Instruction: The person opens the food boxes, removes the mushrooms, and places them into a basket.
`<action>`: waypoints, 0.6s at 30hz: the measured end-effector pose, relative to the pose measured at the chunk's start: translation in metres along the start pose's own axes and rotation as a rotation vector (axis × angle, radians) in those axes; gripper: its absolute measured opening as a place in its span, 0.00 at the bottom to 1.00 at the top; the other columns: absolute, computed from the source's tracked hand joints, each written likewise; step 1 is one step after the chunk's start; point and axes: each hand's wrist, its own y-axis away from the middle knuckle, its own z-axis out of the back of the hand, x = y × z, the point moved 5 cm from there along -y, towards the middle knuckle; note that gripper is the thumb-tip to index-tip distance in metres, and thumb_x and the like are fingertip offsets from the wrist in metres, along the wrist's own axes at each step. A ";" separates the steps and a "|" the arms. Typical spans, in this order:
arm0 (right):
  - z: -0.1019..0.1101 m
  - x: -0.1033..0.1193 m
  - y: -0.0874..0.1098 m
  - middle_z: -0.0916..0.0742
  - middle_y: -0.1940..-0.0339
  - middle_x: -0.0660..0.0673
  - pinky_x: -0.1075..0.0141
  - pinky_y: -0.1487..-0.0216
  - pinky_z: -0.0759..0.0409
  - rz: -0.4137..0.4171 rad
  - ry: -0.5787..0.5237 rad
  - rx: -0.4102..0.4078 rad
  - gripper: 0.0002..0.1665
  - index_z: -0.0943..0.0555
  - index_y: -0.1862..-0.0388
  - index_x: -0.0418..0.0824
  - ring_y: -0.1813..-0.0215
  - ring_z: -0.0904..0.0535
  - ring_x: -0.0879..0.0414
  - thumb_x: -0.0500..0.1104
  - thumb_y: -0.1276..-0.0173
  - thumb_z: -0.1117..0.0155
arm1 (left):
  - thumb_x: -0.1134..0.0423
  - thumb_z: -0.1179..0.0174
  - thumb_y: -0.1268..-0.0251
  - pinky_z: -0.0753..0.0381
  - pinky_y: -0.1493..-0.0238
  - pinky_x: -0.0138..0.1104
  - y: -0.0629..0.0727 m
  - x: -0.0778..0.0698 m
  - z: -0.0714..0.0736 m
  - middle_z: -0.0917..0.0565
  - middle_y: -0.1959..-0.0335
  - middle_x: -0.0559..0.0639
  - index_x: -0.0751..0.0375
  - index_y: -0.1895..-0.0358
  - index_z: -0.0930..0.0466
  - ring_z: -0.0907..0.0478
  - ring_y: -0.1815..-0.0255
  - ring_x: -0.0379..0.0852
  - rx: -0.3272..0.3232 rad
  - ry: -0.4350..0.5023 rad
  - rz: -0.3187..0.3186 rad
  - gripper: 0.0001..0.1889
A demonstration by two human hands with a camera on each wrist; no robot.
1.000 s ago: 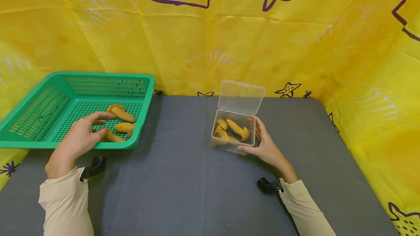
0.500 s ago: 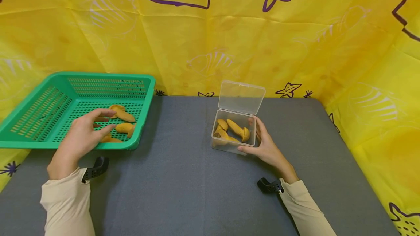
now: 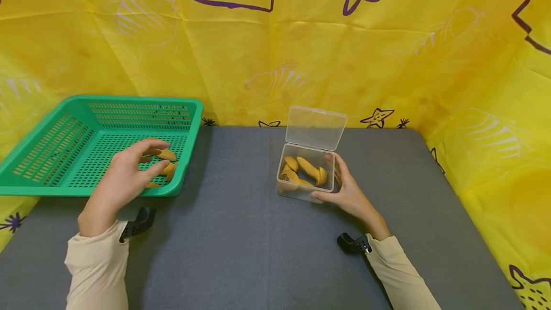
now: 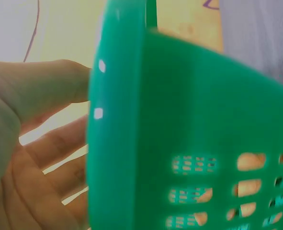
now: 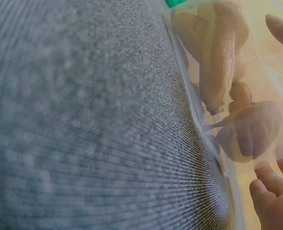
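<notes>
Left hand (image 3: pixel 122 178) is shifting rightward over the green basket (image 3: pixel 190 146), fingers parted, gripping nothing visible; basket mushrooms (image 3: pixel 168 155) are lying there, so probably 0 are being lifted. Right hand (image 3: pixel 347 194) is gripping the clear box (image 3: pixel 297 194), boxed mushrooms (image 3: pixel 307 167) resting inside.

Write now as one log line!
left hand: over green basket; right hand: holds clear plastic box; lid: open; mushrooms: in both
</notes>
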 end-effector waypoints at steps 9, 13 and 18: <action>0.001 0.000 0.000 0.41 0.19 0.42 0.42 0.20 0.53 -0.003 -0.005 -0.004 0.67 0.56 0.18 0.49 0.17 0.52 0.45 0.41 0.45 0.20 | 0.71 0.35 0.38 0.27 0.63 0.18 -0.003 -0.020 -0.012 0.17 0.51 0.58 0.61 0.43 0.21 0.33 0.56 0.10 -0.023 0.030 -0.103 0.19; 0.001 0.001 -0.001 0.41 0.19 0.42 0.42 0.20 0.52 -0.004 -0.004 -0.003 0.67 0.56 0.19 0.49 0.17 0.51 0.45 0.42 0.46 0.20 | 0.71 0.33 0.39 0.28 0.54 0.22 -0.004 -0.027 -0.017 0.15 0.51 0.56 0.60 0.44 0.19 0.21 0.55 0.33 -0.034 -0.009 -0.145 0.19; 0.001 0.000 0.000 0.42 0.19 0.42 0.42 0.21 0.52 -0.010 0.011 -0.001 0.67 0.56 0.18 0.51 0.17 0.52 0.45 0.43 0.45 0.20 | 0.72 0.33 0.39 0.27 0.54 0.33 -0.006 -0.034 -0.024 0.14 0.52 0.57 0.61 0.45 0.19 0.20 0.53 0.54 -0.023 -0.015 -0.162 0.18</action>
